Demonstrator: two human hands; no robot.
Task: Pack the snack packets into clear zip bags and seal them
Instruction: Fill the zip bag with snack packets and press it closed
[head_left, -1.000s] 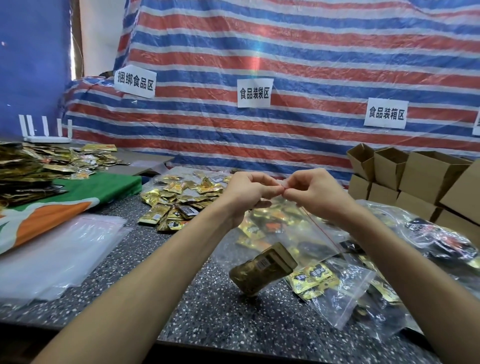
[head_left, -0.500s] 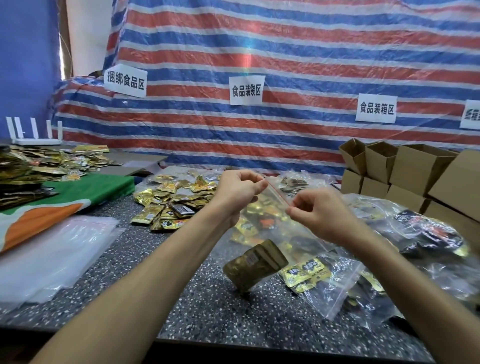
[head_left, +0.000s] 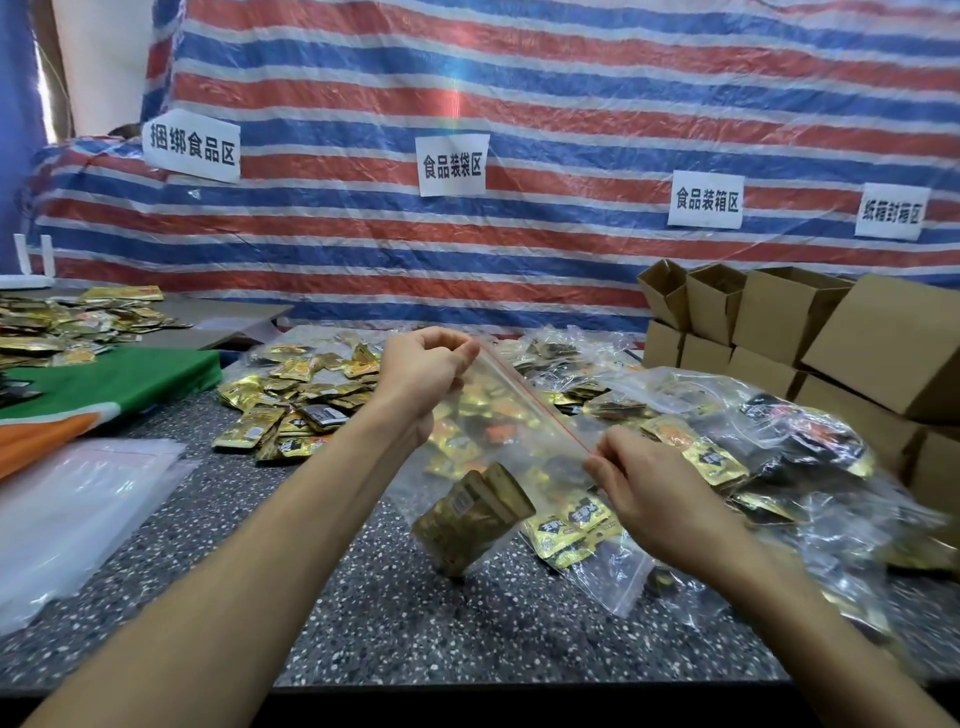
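I hold a clear zip bag (head_left: 524, 441) up over the speckled table (head_left: 415, 623). My left hand (head_left: 423, 374) pinches the far end of its red zip strip (head_left: 530, 397). My right hand (head_left: 636, 480) pinches the near end of the same strip. The strip runs taut and slanted between the two hands. Gold snack packets (head_left: 475, 512) hang inside the bag at its lower corner. Loose gold packets (head_left: 296, 400) lie in a pile behind my left hand.
Filled clear bags (head_left: 769, 447) are heaped at the right, with open cardboard boxes (head_left: 779, 322) stacked behind them. A stack of flat empty bags (head_left: 78, 509) lies at the left by a green and orange cloth (head_left: 104, 384). More packets (head_left: 57, 322) sit far left.
My hands began together at the middle of the zip strip. The right hand has slid down and toward me along the strip, while the left hand stayed at the far end.
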